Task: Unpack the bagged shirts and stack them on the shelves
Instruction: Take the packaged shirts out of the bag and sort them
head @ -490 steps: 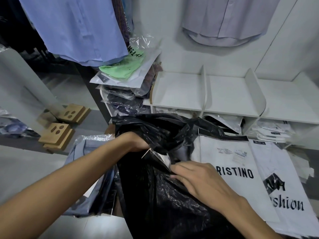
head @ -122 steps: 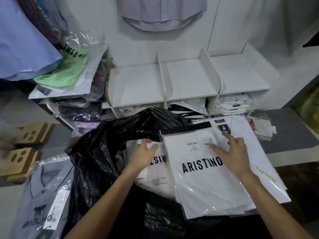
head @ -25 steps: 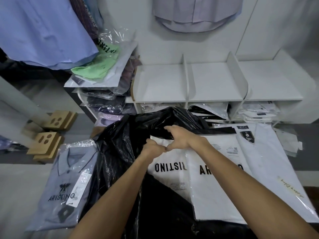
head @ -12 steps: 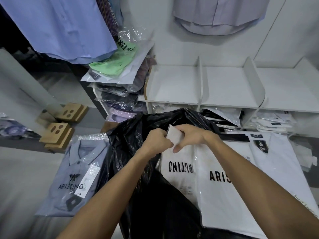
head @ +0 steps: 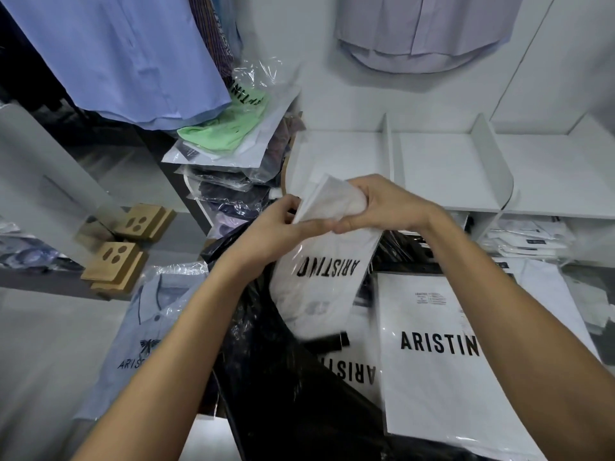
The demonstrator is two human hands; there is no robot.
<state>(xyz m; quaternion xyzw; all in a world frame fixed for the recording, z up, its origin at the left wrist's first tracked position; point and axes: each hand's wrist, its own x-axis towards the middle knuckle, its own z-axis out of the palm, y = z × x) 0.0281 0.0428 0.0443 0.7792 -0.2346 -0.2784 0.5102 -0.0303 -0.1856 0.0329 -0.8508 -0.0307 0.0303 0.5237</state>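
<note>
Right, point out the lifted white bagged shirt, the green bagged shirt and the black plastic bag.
lifted white bagged shirt (head: 319,281): head view, on its printed front below the hands.
green bagged shirt (head: 219,134): head view, on the green fabric atop the left pile.
black plastic bag (head: 286,394): head view, on its crumpled near side.

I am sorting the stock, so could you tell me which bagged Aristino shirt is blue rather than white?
The blue bagged polo shirt, lying alone left of the black plastic bag; the others are white.

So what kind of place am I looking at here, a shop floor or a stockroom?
Most likely a clothing shop's display area, though a stockroom can't be ruled out. Dress shirts hang above, white divided shelves line the wall, and ARISTINO-branded bagged shirts lie around a black plastic sack.
</note>
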